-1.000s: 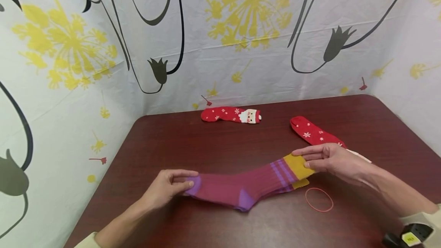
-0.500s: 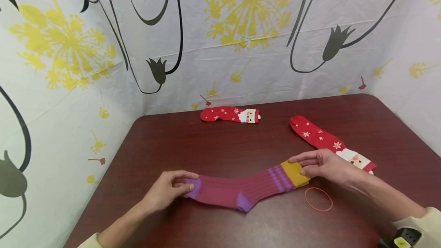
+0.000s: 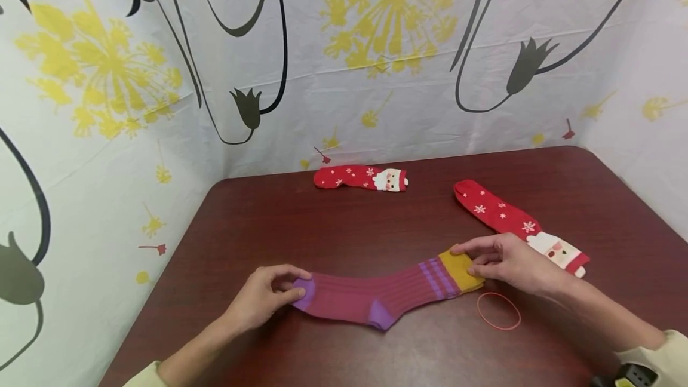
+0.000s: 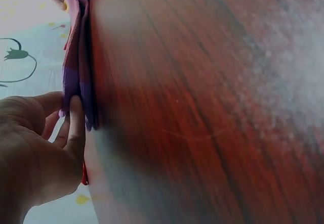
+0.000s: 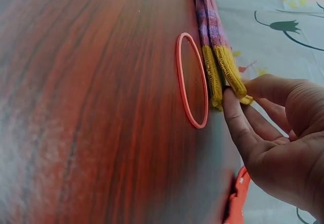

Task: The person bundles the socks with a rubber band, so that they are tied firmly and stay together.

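Note:
A maroon sock [image 3: 349, 297] with purple toe and heel and a yellow cuff [image 3: 461, 270] lies lengthwise over a matching one. Two layers show at the yellow cuffs [image 5: 223, 75] in the right wrist view and at the purple toes [image 4: 78, 82] in the left wrist view. My left hand [image 3: 260, 294] pinches the top sock at its toe. At the other end, my right hand [image 3: 513, 261] pinches the top sock's cuff, its thumb [image 5: 238, 118] reaching between the two layers. Most of the lower sock is hidden from above.
A pink rubber band [image 3: 498, 328] lies just in front of the yellow cuff. One red Santa sock [image 3: 360, 178] is at the table's back edge. Another red sock [image 3: 497, 208] lies slantwise behind my right hand. A patterned cloth [image 3: 344, 76] hangs around the dark wooden table [image 3: 258, 220].
My right hand has come down and slightly left with the cuff, which now covers the lower sock's cuff that stuck out before. My left hand has barely moved at the toe.

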{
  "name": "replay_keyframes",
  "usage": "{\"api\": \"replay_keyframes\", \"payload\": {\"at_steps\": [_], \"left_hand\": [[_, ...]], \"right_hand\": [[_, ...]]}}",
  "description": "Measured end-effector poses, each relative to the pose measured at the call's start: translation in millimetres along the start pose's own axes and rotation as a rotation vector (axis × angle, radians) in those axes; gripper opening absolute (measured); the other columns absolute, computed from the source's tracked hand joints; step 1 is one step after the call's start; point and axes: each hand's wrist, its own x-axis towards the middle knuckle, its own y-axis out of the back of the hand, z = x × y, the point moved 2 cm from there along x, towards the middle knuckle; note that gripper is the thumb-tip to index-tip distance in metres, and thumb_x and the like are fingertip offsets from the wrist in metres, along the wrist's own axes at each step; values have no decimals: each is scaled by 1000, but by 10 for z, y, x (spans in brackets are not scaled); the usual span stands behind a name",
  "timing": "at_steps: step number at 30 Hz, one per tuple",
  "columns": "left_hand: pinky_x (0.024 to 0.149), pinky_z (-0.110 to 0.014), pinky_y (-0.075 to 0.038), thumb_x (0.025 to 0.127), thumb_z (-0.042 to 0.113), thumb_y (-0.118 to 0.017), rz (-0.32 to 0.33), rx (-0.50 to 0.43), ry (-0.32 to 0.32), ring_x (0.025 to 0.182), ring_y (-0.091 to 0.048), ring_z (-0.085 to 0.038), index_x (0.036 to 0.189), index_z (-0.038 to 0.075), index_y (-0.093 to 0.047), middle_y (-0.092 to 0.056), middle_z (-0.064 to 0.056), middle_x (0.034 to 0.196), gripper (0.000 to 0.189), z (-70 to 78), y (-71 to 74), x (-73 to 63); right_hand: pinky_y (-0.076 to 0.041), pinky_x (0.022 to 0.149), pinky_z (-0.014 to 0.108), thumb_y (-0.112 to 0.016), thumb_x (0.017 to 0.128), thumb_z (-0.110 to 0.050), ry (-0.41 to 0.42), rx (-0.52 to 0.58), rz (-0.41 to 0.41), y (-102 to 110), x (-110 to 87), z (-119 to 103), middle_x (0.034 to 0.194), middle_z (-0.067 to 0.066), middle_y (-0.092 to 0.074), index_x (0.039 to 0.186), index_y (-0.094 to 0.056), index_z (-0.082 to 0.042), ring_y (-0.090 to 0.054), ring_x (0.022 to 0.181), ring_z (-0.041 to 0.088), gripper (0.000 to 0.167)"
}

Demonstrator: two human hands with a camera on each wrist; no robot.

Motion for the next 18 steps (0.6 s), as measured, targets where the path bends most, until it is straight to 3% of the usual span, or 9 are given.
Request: {"api": "replay_keyframes", "payload": {"at_steps": [8, 18], "left_hand": [[74, -24, -57, 93, 11, -83, 1, 1, 14, 95, -74, -14, 115, 17, -79, -75, -5, 123, 23, 4, -5, 1], [68, -22, -53, 95, 7, -81, 16, -14, -1, 90, -72, -15, 115, 12, -79, -76, -6, 119, 21, 8, 1, 5]], "right_hand": [[-59, 66, 29, -79, 95, -6, 11, -36, 18, -13, -5, -18, 123, 18, -71, 138, -68, 1, -66, 88, 18, 44], [-59, 65, 29, -80, 93, -5, -14, -66, 33, -21, -1, 2, 107, 13, -71, 140, -66, 2, -65, 83, 19, 49]]}}
